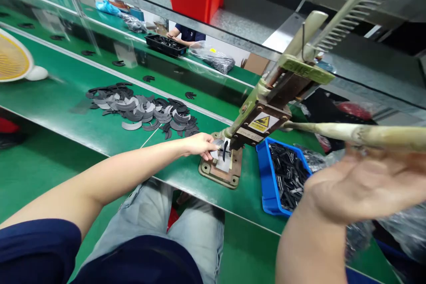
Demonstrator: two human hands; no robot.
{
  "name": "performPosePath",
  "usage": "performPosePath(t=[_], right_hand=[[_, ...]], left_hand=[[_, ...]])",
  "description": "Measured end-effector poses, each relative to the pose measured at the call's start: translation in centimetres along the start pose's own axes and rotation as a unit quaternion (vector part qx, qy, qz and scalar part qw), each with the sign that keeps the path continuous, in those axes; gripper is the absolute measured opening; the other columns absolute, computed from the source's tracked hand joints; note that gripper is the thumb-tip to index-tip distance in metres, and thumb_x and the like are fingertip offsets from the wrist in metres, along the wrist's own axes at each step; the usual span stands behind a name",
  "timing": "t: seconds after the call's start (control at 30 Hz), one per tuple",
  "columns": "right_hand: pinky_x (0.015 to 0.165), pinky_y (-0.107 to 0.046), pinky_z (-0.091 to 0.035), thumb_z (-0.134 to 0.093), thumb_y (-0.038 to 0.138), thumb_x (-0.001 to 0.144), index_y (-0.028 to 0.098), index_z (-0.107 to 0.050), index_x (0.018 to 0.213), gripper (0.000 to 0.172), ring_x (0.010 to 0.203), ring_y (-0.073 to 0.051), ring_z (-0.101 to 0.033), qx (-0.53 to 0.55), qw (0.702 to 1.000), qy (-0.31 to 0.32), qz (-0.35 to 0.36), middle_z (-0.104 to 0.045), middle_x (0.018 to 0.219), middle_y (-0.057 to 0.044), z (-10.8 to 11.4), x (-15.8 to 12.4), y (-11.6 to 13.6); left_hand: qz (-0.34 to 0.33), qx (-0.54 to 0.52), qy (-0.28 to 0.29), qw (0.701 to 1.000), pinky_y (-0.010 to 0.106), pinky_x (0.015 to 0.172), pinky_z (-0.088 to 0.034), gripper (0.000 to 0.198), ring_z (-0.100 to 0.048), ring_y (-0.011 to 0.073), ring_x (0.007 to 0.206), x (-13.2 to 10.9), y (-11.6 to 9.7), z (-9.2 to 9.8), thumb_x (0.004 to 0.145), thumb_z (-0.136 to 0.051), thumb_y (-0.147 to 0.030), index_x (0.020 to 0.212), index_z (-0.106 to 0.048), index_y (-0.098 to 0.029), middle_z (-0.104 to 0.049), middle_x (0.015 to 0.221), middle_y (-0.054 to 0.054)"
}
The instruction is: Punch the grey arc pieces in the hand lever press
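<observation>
Green bench point(60, 111) fills the view. Hand press point(262, 117) sits at its near edge, long lever point(359, 134) sticking out to the R. Pile of grey crescent pieces point(146, 113) lies to the L of the press, well apart. Blue bin point(264, 182) w/ black parts is just beside the base. Right hand point(362, 184): palm open, fingers spread, blurred, right under the lever. Left hand point(199, 144): fingertips pinched on a small grey piece point(218, 143), held on the press base below the ram.
</observation>
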State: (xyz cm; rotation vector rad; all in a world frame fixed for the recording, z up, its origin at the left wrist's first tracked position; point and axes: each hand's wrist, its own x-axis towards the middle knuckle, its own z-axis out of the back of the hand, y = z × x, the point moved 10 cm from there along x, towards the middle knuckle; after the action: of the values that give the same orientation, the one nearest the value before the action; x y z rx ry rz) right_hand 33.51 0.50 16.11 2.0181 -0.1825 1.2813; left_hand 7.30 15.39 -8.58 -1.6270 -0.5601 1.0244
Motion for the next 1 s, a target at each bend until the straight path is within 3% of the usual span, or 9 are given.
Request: performPosePath(t=[0.03, 0.1, 0.17, 0.27, 0.33, 0.47, 0.67, 0.77, 1.0], right_hand=[[0.091, -0.039, -0.057, -0.074, 0.050, 0.084, 0.030, -0.058, 0.128, 0.051, 0.105, -0.019, -0.068, 0.009, 1.000, -0.009, 0.016, -0.062, 0.125, -0.004, 0.7, -2.0, -0.5], [0.087, -0.035, -0.059, -0.078, 0.036, 0.084, 0.026, -0.064, 0.120, 0.040, 0.091, -0.014, -0.068, -0.003, 0.990, 0.089, -0.113, -0.067, 0.107, -0.001, -0.3, -7.5, -4.4], [0.078, -0.033, -0.060, -0.081, 0.031, 0.081, 0.021, -0.068, 0.115, 0.038, 0.084, -0.015, -0.071, 0.001, 0.963, 0.182, -0.198, -0.072, 0.097, -0.003, -1.6, -13.9, -6.4], [0.071, -0.033, -0.061, -0.082, 0.039, 0.079, 0.020, -0.070, 0.108, 0.036, 0.078, -0.017, -0.072, 0.023, 0.920, 0.275, -0.278, -0.075, 0.091, -0.006, -3.9, -21.2, -6.7], [0.069, -0.033, -0.060, -0.081, 0.044, 0.081, 0.020, -0.068, 0.101, 0.034, 0.075, -0.016, -0.070, 0.035, 0.909, 0.285, -0.302, -0.075, 0.088, -0.005, -4.9, -23.4, -6.0], [0.073, -0.031, -0.057, -0.077, 0.042, 0.083, 0.021, -0.063, 0.087, 0.025, 0.078, -0.015, -0.068, 0.039, 0.920, 0.248, -0.302, -0.070, 0.085, -0.002, -5.2, -24.1, -4.5], [0.073, -0.031, -0.055, -0.065, 0.040, 0.093, 0.025, -0.058, 0.091, 0.017, 0.080, -0.014, -0.067, 0.030, 0.939, 0.214, -0.267, -0.067, 0.087, 0.001, -4.8, -24.5, -2.5], [0.071, -0.030, -0.056, -0.064, 0.037, 0.094, 0.025, -0.060, 0.094, 0.013, 0.079, -0.014, -0.067, 0.013, 0.936, 0.247, -0.250, -0.069, 0.089, 0.000, -4.6, -24.4, -2.4], [0.086, -0.035, -0.059, -0.069, 0.026, 0.090, 0.024, -0.072, 0.107, 0.017, 0.092, -0.018, -0.073, -0.035, 0.907, 0.385, -0.166, -0.076, 0.100, -0.005, -4.1, -22.6, -2.3]], left_hand=[[-0.013, -0.008, 0.009, 1.000, 0.022, 0.056, -0.059, 0.039, -0.073, 0.0149, 0.059, -1.2, -0.4, -0.1, 0.084, -0.085, -0.041, 0.081, -0.055, -0.016, -0.073, 0.067, 0.005], [-0.031, -0.013, 0.031, 0.999, 0.024, 0.056, -0.059, 0.042, -0.073, 0.0160, 0.060, -3.5, -1.1, -0.6, 0.082, -0.085, -0.045, 0.081, -0.055, -0.016, -0.073, 0.068, 0.004], [-0.040, -0.011, 0.049, 0.998, 0.024, 0.055, -0.058, 0.044, -0.073, 0.0164, 0.059, -5.5, -1.5, -1.4, 0.080, -0.086, -0.050, 0.080, -0.056, -0.017, -0.073, 0.065, 0.004], [-0.046, -0.010, 0.076, 0.996, 0.023, 0.053, -0.056, 0.046, -0.071, 0.0159, 0.056, -7.7, -1.5, -2.9, 0.078, -0.085, -0.054, 0.082, -0.056, -0.018, -0.074, 0.066, 0.004], [-0.046, -0.003, 0.093, 0.995, 0.023, 0.053, -0.055, 0.047, -0.071, 0.0158, 0.055, -8.6, -1.2, -4.0, 0.077, -0.084, -0.055, 0.084, -0.057, -0.018, -0.075, 0.068, 0.004], [-0.055, 0.017, 0.094, 0.994, 0.025, 0.053, -0.057, 0.045, -0.071, 0.0168, 0.055, -9.9, -0.8, -5.1, 0.079, -0.082, -0.055, 0.084, -0.056, -0.019, -0.072, 0.065, 0.002], [-0.031, -0.011, 0.130, 0.991, 0.024, 0.052, -0.055, 0.049, -0.072, 0.0177, 0.057, -11.1, -0.4, -6.4, 0.078, -0.081, -0.061, 0.086, -0.056, -0.019, -0.072, 0.066, 0.002], [-0.024, -0.012, 0.140, 0.990, 0.023, 0.051, -0.053, 0.053, -0.069, 0.0160, 0.053, -11.0, -0.2, -6.4, 0.076, -0.082, -0.064, 0.087, -0.055, -0.019, -0.071, 0.066, 0.001], [-0.085, 0.084, 0.065, 0.991, 0.028, 0.059, -0.054, 0.047, -0.068, 0.0169, 0.066, -10.6, -0.2, -3.6, 0.085, -0.071, -0.064, 0.094, -0.056, -0.020, -0.069, 0.080, 0.002]])
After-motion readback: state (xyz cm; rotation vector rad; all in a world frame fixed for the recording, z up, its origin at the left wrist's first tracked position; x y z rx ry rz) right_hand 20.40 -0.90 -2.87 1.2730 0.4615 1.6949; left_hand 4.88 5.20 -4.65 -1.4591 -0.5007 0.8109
